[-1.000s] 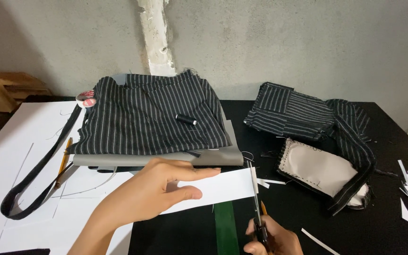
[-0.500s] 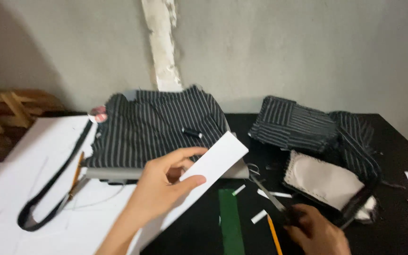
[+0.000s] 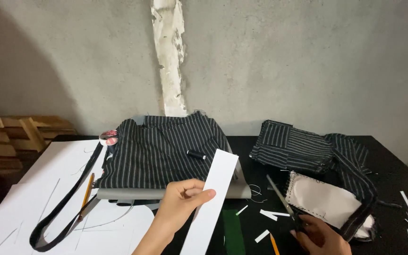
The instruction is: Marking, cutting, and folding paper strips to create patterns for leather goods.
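My left hand (image 3: 178,208) grips a long white paper strip (image 3: 213,198) and lifts it off the black table (image 3: 393,170), tilted up to the right. My right hand (image 3: 319,233) at the lower right holds scissors (image 3: 282,200) whose blades point up and left, away from the strip. Small white paper offcuts (image 3: 267,215) lie on the table between both hands, beside an orange pencil (image 3: 274,243) and a green strip (image 3: 233,231).
A folded black striped cloth (image 3: 161,151) with a black thread spool (image 3: 196,154) lies on grey board behind the hands. More striped cloth (image 3: 303,146) and a white-lined piece (image 3: 327,203) lie right. White pattern paper (image 3: 48,189), a black strap (image 3: 67,203), pencil (image 3: 87,189) and tape roll (image 3: 108,137) lie left.
My left hand raised the paper strip from flat on the table and turned it more upright. My right hand drew the scissors away to the right and lowered them.
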